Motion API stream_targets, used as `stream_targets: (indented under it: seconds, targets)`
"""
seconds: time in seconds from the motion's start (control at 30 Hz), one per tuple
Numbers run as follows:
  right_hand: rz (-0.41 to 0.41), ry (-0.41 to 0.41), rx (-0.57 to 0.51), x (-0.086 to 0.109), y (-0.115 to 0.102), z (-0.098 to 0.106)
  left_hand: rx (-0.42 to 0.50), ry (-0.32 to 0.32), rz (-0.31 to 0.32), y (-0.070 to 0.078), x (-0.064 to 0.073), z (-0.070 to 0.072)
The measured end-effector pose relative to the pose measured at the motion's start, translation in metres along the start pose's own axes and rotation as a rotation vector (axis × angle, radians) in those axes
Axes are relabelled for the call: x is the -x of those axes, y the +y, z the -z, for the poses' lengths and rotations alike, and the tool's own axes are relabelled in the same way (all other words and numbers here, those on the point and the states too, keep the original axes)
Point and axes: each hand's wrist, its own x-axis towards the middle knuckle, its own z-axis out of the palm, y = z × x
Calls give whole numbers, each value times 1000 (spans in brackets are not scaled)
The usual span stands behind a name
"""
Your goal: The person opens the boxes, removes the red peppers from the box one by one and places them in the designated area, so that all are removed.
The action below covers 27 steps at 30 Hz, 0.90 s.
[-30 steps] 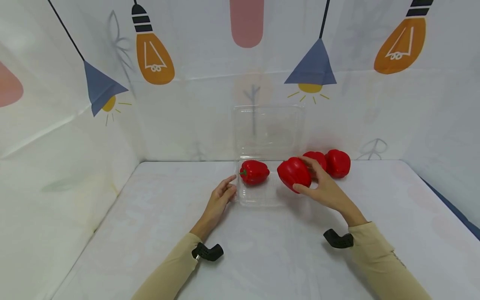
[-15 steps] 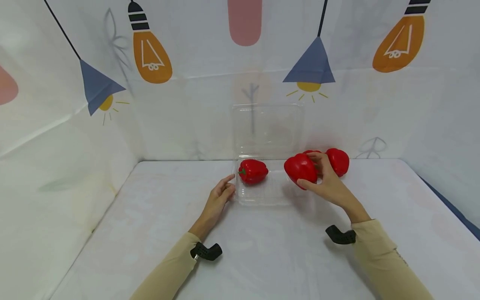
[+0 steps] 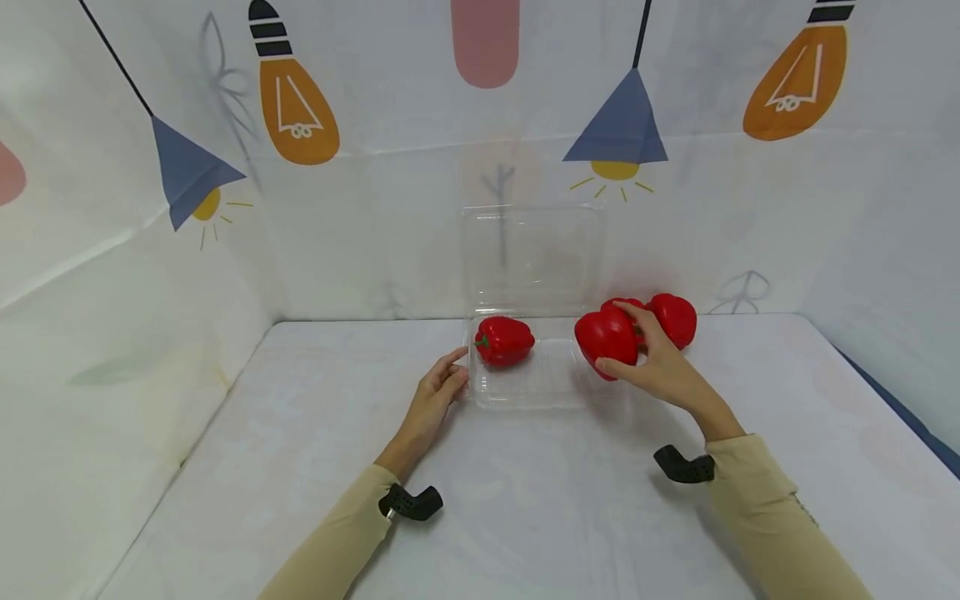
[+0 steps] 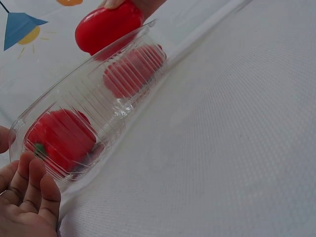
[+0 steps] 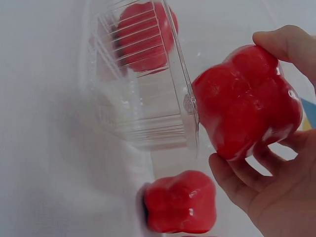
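My right hand grips a red bell pepper between thumb and fingers, beside the right end of a clear plastic clamshell box. In the right wrist view, this bell pepper is tilted with its lobed end showing, close against the box rim. Another bell pepper with a green stem lies inside the box at its left. My left hand touches the box's left wall with relaxed, slightly bent fingers. The box's lid stands raised at the back.
Two more red bell peppers stand behind my right hand: one at the right, the other partly hidden. A white cloth wall with printed lamps and bulbs rises behind the white table.
My right hand has carried its bell pepper to the right, from over the box to its right end, slowing lately. My left hand stays at the box's left wall.
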Motion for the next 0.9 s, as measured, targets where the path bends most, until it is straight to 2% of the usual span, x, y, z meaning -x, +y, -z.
stream_targets:
  seconds: [0.3,0.5,0.9]
  targets:
    - [-40,-17,-16,0,0,3,-42,15,-24,-6,-1,0]
    - [-28,8,-13,0,3,8,-34,15,-19,-6,0,1]
    - [-83,-10,12,4,4,20,-27,12,-29,-6,-1,1]
